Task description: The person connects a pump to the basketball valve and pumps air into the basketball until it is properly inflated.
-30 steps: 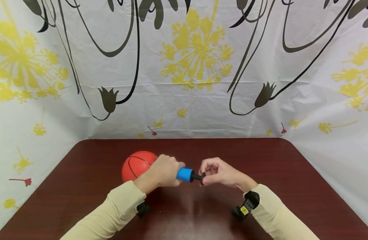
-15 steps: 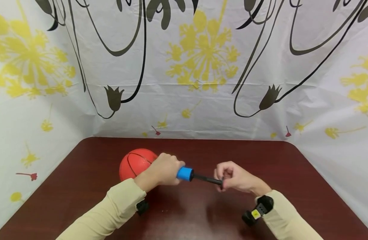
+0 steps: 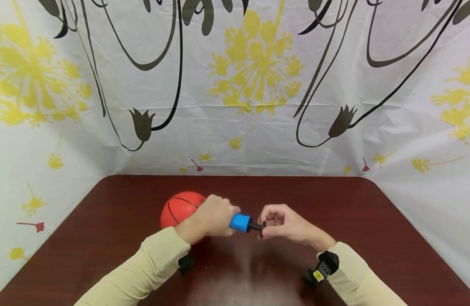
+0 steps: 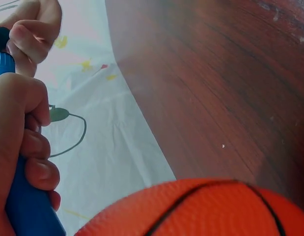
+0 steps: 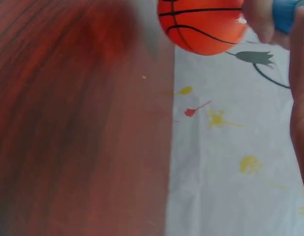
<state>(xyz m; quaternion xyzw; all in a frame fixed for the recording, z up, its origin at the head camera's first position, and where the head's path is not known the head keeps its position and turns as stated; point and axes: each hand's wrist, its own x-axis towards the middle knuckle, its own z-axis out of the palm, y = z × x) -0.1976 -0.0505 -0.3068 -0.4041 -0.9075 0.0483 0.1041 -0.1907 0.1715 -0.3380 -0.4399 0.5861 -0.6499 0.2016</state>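
Observation:
A blue hand pump [image 3: 240, 222] with a black plunger rod lies nearly level above the table, its barrel gripped by my left hand [image 3: 212, 216]. In the left wrist view, curled fingers [image 4: 36, 145] wrap the blue barrel. My right hand [image 3: 286, 225] pinches the black handle at the rod's right end, and only a short length of rod shows. An orange-red basketball [image 3: 180, 209] sits behind and left of my left hand, which partly covers it. Whether the pump's far end meets the ball is hidden.
Everything is over a dark reddish-brown table [image 3: 319, 195]. A white sheet [image 3: 235, 140] printed with yellow and dark plant shapes hangs behind and beside it. Black wrist cameras sit on both cuffs, the right one [image 3: 320, 270] hanging low over the table.
Between one second and half a second ago, my right hand drew the rod out to the right. Since then it has pushed the rod back into the barrel. My left hand keeps its grip.

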